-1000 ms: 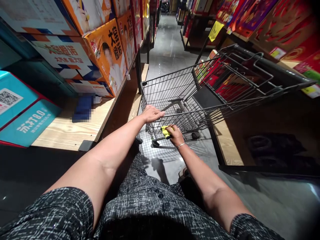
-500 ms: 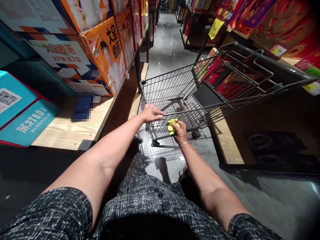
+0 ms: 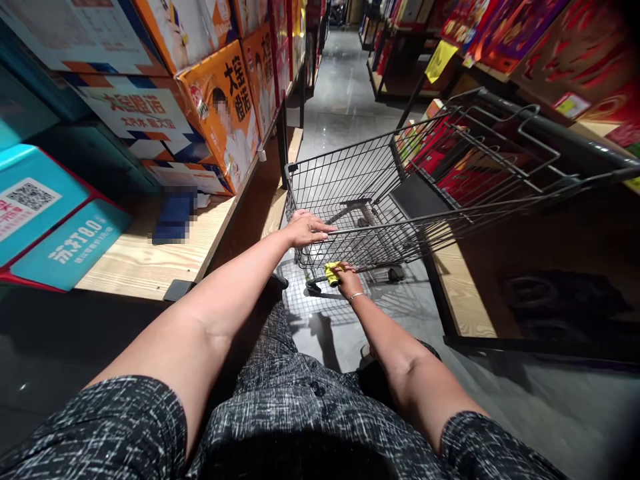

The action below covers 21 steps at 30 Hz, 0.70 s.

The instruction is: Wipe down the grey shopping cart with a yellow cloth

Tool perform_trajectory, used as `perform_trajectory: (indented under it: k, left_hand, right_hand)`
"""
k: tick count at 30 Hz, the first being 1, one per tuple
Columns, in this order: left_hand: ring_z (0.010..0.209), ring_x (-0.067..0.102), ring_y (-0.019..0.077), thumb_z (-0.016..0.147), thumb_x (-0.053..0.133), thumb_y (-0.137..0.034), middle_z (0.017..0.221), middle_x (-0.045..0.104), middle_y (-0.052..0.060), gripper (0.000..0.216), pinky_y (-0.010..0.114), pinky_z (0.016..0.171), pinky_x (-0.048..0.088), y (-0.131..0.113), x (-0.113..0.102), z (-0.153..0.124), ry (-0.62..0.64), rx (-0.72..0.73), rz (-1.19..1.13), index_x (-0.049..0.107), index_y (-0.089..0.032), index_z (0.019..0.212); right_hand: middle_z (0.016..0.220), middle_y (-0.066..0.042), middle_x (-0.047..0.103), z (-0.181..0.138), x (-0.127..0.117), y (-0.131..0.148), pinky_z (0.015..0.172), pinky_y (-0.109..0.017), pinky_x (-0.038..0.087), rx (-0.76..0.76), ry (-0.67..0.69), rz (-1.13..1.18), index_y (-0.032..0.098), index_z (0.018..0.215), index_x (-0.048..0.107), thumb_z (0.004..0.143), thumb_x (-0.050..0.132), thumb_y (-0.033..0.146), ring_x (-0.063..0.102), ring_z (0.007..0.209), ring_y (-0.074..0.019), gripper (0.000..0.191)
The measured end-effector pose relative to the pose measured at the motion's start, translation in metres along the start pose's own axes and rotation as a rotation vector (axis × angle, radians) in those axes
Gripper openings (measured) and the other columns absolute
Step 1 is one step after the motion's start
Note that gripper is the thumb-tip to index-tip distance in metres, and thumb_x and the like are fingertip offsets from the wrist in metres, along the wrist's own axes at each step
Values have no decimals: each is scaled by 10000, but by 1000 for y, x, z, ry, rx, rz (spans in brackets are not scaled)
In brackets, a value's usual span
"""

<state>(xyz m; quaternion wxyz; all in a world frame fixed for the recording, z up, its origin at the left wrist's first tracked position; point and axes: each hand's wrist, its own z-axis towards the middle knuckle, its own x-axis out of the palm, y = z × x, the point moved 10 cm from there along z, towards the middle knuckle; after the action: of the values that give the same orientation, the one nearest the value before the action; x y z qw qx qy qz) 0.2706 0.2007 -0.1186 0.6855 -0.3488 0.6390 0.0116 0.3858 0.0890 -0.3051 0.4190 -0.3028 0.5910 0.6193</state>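
Observation:
A black wire shopping cart (image 3: 380, 193) stands in the aisle in front of me, its basket holding nothing. My left hand (image 3: 306, 230) rests on the near left corner of the basket's rim, fingers curled over the wire. My right hand (image 3: 347, 280) is lower down, closed on a yellow cloth (image 3: 331, 273) that is pressed against the cart's lower frame bar beneath the basket. A thin bracelet shows on my right wrist.
Orange and white boxes (image 3: 220, 113) and teal boxes (image 3: 50, 227) fill the wooden shelf (image 3: 145, 257) on the left. Red gift boxes (image 3: 550, 47) line the right shelves above a low wooden ledge (image 3: 457, 293). Grey tiled floor (image 3: 345, 93) runs down the aisle ahead.
My right hand with the yellow cloth went up along the cart's front wires, then came back down and left onto the lower frame bar. The left hand stayed on the rim.

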Motion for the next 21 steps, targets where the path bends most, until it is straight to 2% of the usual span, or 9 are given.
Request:
perform_trajectory:
  k: [3,6,7,9,11,13,16,19,21]
  left_hand:
    - [1220,566,212,978,536,-455,1281,748,-18,405,447,1191,168,1,1,0,50,-26,11,681,-422,1354]
    - [1263,567,223,979,537,-418,1240,769,-22,391,491,1234,138,0,1,1,69,-87,24,694,-407,1337]
    - [1273,571,234,978,536,-395,1241,770,-19,388,493,1239,164,-2,0,1,67,-108,35,703,-390,1328]
    - [1266,595,262,959,541,-306,1274,757,14,392,465,1202,299,-12,0,1,58,-147,80,724,-322,1306]
    - [1257,617,285,908,542,-183,1344,715,71,445,413,1107,432,-28,2,0,40,-182,129,710,-238,1316]
    - [1304,600,291,863,532,-107,1443,640,113,565,395,1092,455,-44,7,-1,14,-217,136,621,-189,1415]
    - [1392,522,310,891,526,-172,1519,555,138,643,451,1165,384,-59,15,-3,-62,-262,112,463,-178,1530]
    - [1317,552,308,890,522,-225,1383,626,131,501,472,1141,370,-59,18,-6,-166,-256,112,561,-187,1388]
    - [1273,566,298,878,526,-227,1312,652,116,449,466,1115,370,-55,17,-8,-203,-223,100,589,-207,1322]
  right_hand:
    - [1275,-101,605,2,-41,9,982,-386,528,-28,-81,0,234,1152,712,706,556,27,588,1107,-248,516]
    - [1316,-94,560,2,-124,19,1038,-455,523,-124,-371,24,273,1227,663,798,618,193,560,1219,-281,439]
    - [1318,-90,551,1,-156,19,1048,-471,520,-156,-493,20,287,1233,651,810,643,252,552,1238,-288,424]
    - [1317,-89,544,-1,-211,16,1051,-486,513,-174,-687,-25,303,1236,636,822,662,310,547,1247,-294,415]
    - [1314,-92,554,4,-246,10,1043,-488,504,-142,-769,-94,298,1239,628,833,634,287,551,1227,-291,406]
    - [1315,-98,574,15,-258,10,1027,-475,494,-100,-755,-139,275,1235,624,821,600,228,555,1200,-286,416]
    - [1320,-113,602,35,-240,38,999,-437,476,-114,-598,-150,237,1210,629,767,594,143,560,1174,-282,455]
    - [1337,-119,606,51,-206,81,966,-403,459,-188,-361,-147,225,1229,631,729,600,84,569,1148,-278,520]
    - [1325,-115,609,58,-195,96,942,-388,460,-214,-245,-146,225,1255,628,742,603,85,578,1128,-272,532]
